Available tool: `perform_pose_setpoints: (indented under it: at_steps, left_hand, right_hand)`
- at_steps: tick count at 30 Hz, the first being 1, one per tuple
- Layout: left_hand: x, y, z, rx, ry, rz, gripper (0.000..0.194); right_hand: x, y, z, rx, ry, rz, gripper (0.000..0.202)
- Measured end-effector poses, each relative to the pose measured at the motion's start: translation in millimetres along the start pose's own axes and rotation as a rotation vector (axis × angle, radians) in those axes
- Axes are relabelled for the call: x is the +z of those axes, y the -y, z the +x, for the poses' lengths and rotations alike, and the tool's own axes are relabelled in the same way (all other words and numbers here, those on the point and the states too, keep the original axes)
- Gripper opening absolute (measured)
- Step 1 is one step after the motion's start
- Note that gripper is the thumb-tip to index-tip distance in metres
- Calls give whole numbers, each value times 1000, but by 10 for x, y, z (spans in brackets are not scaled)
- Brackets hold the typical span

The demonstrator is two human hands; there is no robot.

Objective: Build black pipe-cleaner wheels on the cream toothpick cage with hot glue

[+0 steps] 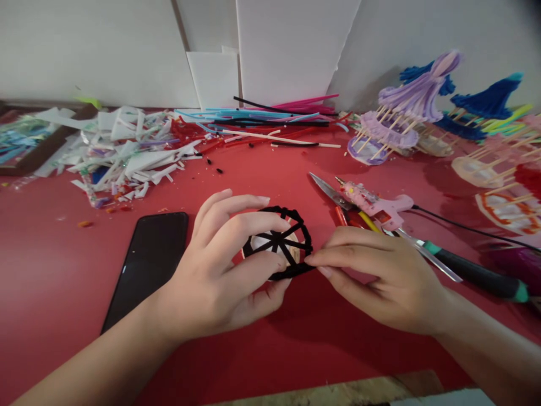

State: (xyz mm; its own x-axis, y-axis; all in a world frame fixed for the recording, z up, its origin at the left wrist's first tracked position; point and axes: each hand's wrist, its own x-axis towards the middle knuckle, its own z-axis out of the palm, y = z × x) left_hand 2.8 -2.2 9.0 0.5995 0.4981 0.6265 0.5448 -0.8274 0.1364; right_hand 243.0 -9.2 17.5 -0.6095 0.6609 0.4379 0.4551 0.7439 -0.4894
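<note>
A black pipe-cleaner wheel [276, 242], with spokes meeting at a hub and a ring around them, is held above the red table. Under the spokes shows a pale round base; how the two are joined is hidden. My left hand [228, 259] grips the wheel's left side, fingers curled over the rim and thumb near the hub. At the lower right of the ring, my right hand [372, 270] pinches the black pipe cleaner between thumb and fingertips.
Left of my hands lies a black phone [147, 259]. A pink glue gun [376, 203], scissors [327, 192] and a dark-handled tool [477, 273] lie right. Behind are white scraps [131, 152] and pipe cleaners [270, 118]. Small carousel-like models [401, 113] stand back right.
</note>
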Motion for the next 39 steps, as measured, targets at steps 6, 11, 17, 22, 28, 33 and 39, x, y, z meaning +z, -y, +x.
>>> perform_pose_setpoints:
  at_steps: [6,11,17,22,28,33,39]
  left_hand:
    - [-1,-22,17,-23,0,-27,17]
    - [-10,-6,15,-33,16,-38,22]
    - [4,-24,23,-91,57,-82,30]
    - [17,-56,42,-86,70,-117,23]
    - [23,-62,49,-103,86,-157,18]
    - [26,-65,51,-95,76,-144,17]
    - [25,-54,32,-89,67,-146,16]
  right_hand:
    - [15,-16,-6,30,4,43,22]
    - [42,5,1,46,-14,80,20]
    - [83,60,20,68,-21,111,20]
    - [125,80,-10,86,-11,145,19]
    - [143,74,-15,93,-2,161,17]
    - [104,50,-40,89,36,133,19]
    - [-367,-347,-232,277,-112,-285,9]
